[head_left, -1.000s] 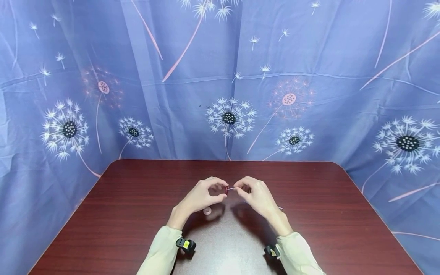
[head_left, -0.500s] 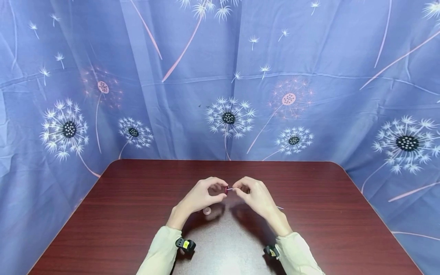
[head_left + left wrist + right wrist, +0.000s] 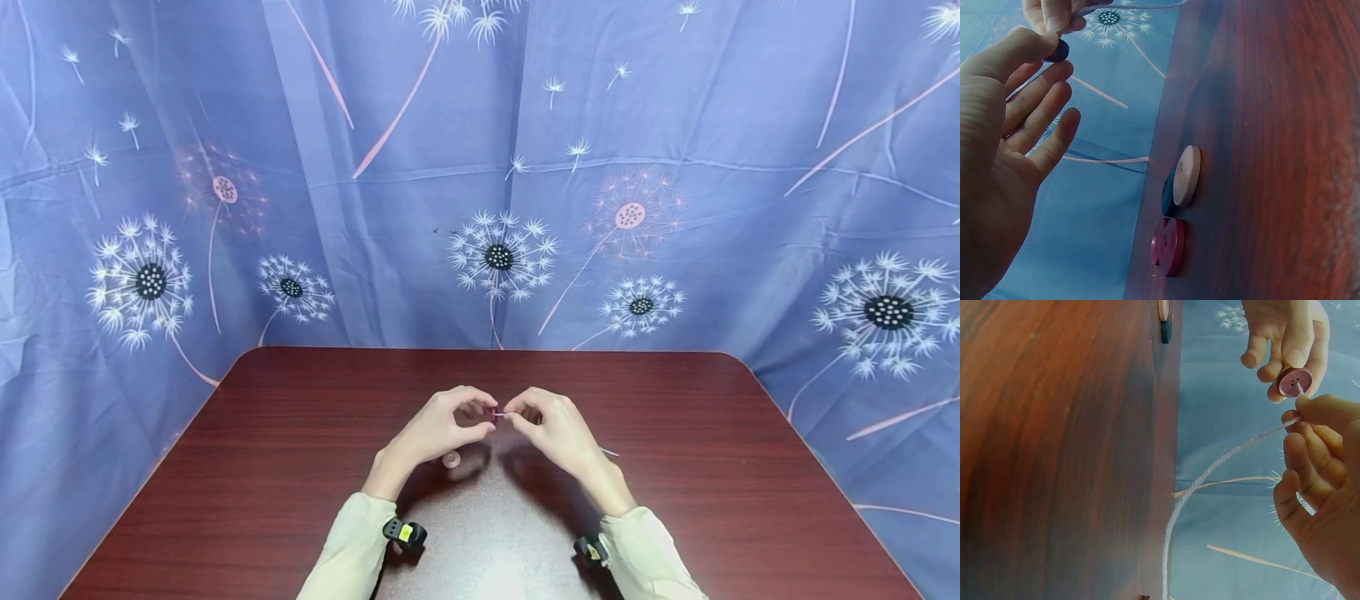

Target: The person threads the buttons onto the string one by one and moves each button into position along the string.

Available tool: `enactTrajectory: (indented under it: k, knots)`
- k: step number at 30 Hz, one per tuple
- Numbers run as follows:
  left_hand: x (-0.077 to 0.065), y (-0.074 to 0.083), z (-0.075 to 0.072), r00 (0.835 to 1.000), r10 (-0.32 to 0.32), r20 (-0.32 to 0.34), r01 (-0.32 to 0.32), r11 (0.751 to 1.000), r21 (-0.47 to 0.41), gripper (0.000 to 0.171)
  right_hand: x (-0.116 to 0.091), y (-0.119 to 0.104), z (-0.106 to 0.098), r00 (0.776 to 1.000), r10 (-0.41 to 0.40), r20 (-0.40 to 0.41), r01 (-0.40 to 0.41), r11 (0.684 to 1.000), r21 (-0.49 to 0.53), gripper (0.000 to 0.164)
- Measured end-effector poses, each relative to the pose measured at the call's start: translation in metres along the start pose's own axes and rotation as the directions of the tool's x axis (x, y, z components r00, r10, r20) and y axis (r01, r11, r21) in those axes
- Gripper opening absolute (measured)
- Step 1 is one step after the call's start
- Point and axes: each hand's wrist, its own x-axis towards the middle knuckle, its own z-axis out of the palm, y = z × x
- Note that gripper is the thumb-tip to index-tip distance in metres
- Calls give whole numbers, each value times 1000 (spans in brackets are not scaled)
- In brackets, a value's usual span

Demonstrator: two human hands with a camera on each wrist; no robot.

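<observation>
Between thumb and fingertips, my left hand [image 3: 441, 427] pinches a small reddish-pink button [image 3: 1286, 386] by its edge, face turned toward the right hand. Several holes show in its face. My right hand [image 3: 558, 423] pinches a pale twisted cord [image 3: 1215, 466] close to its end. That end reaches one of the button's holes; how far through it goes is hidden. Both hands are above the table, fingertips close together. From the right fingers the rest of the cord curves down, and part of it [image 3: 611, 452] shows beyond the right wrist.
On the dark red-brown table [image 3: 300, 500] under my left hand lie a pale button [image 3: 1187, 176], a dark green button [image 3: 1167, 194] and two red buttons [image 3: 1173, 247]. A blue dandelion-print curtain [image 3: 405, 250] hangs around the table's back and sides.
My right hand has moved slightly left, and the gap between its fingertips and the button has narrowed. The cord's end now meets the button. My left hand has stayed still.
</observation>
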Motion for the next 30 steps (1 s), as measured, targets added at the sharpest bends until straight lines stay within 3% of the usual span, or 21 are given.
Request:
enactTrajectory:
  k: [17,30]
  knots:
    - [0,7,-2,998,-40,45,41,998,-41,26,-1,-3,4,1000,-3,8,3,1000,24,7]
    - [1,5,-1,998,-55,34,57,996,-71,24,-1,-2,6,1000,-26,17,25,999,35,7]
